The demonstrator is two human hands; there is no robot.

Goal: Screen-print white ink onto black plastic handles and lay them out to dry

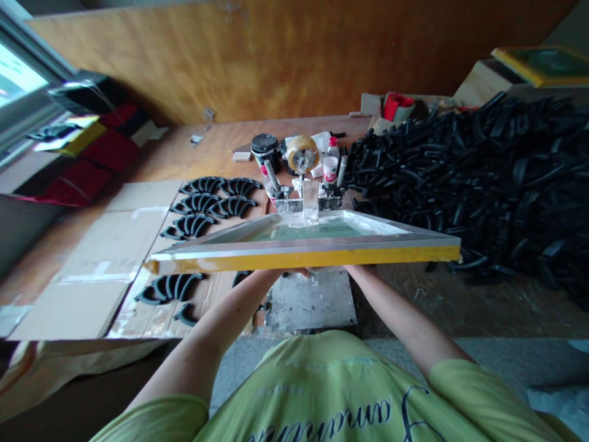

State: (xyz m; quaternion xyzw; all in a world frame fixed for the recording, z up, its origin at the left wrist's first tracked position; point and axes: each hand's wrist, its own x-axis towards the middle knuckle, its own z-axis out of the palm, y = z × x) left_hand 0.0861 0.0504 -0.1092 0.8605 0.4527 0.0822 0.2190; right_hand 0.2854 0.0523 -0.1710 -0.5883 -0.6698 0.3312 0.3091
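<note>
A screen-printing frame (304, 259) with a yellow front edge is tilted up in front of me, hinged to a metal clamp (283, 204) at the back. Both of my forearms reach under it. Only a sliver of my left hand (297, 271) shows below the frame's edge, above a grey metal plate (313, 301). My right hand is hidden behind the frame past the wrist (353, 270). What the fingers of either hand do or hold cannot be seen. Curved black plastic parts (172, 287) lie in rows on cardboard at the left.
A large heap of black plastic parts (460, 166) covers the table's right side. Behind the clamp stand a black tub (265, 147), a tape roll (302, 155) and a red-capped bottle (332, 147). Red and black boxes (110, 150) sit at the far left. Another yellow-edged frame (547, 64) lies back right.
</note>
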